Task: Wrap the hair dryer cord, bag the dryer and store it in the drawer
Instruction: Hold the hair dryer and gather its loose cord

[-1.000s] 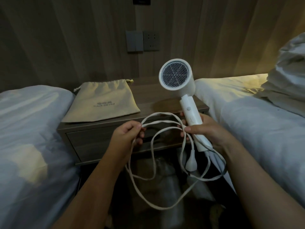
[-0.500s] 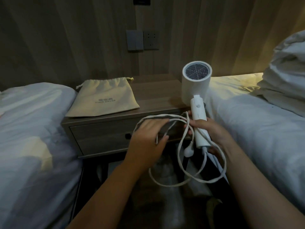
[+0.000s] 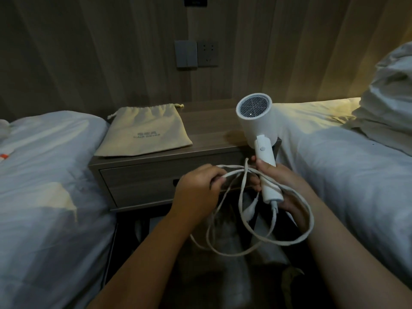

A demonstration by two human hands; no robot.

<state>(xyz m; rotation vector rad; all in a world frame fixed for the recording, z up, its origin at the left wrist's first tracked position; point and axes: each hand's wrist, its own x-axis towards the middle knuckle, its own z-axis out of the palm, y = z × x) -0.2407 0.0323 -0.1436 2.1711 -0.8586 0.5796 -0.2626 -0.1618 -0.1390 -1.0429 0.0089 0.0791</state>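
My right hand (image 3: 279, 181) grips the handle of the white hair dryer (image 3: 258, 121), held upright in front of the nightstand's right end. The white cord (image 3: 256, 248) hangs from the handle in loose loops, its plug (image 3: 248, 212) dangling between my hands. My left hand (image 3: 198, 190) pinches a strand of the cord just left of the handle. A beige drawstring bag (image 3: 145, 132) lies flat on the nightstand (image 3: 214, 130). The drawer (image 3: 142, 181) under the top is closed.
Beds with white duvets flank the nightstand, one on the left (image 3: 44, 186) and one on the right (image 3: 345, 163). A crumpled pillow (image 3: 392, 103) sits at the far right. A wall switch and socket (image 3: 196, 53) are above the nightstand. The floor below is dark.
My left hand moved right toward the dryer handle, drawing the cord into tighter loops. The dryer shifted right and a little lower.
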